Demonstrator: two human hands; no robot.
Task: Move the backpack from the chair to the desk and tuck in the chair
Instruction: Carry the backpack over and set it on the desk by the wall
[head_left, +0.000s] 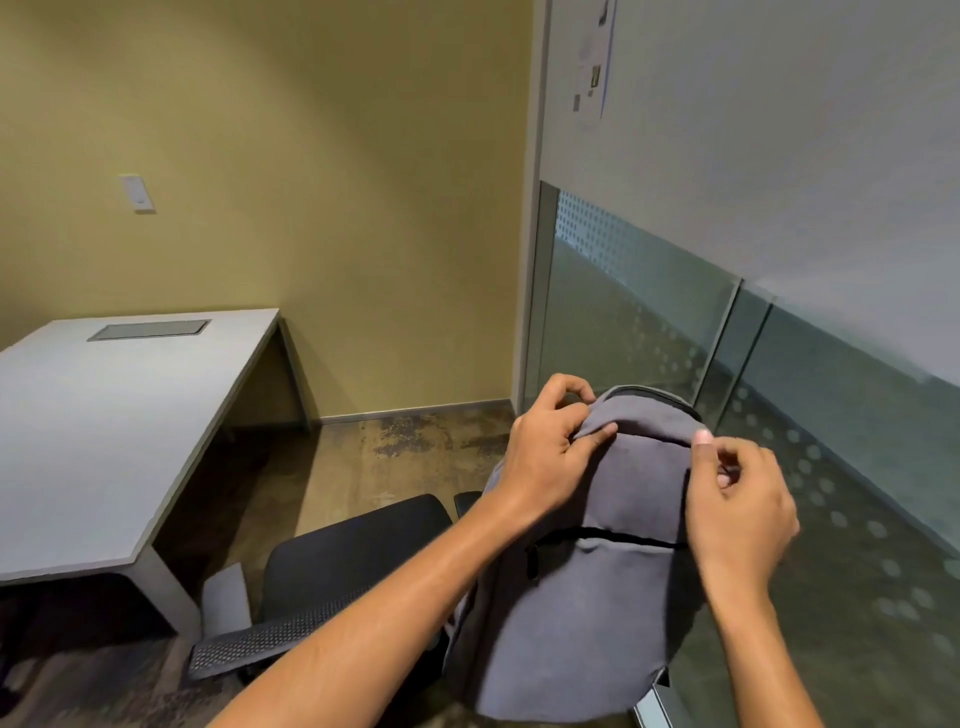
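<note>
A grey backpack (587, 587) stands upright at the lower right, above the black office chair (343, 551). My left hand (550, 457) pinches the fabric at the backpack's top left corner. On its upper right edge my right hand (737, 504) has its fingers curled against the fabric. The chair's seat shows to the left of the bag, with a mesh armrest (249, 642) in front. The white desk (104, 415) stands to the left, apart from the chair. The bag's lower part hides the right side of the chair.
A frosted glass partition (675, 322) runs close along the right, just behind the backpack. A yellow wall with a switch plate (137, 193) is at the back. The desk has a grey cable hatch (150, 330). Patterned carpet (415, 447) lies between desk and partition.
</note>
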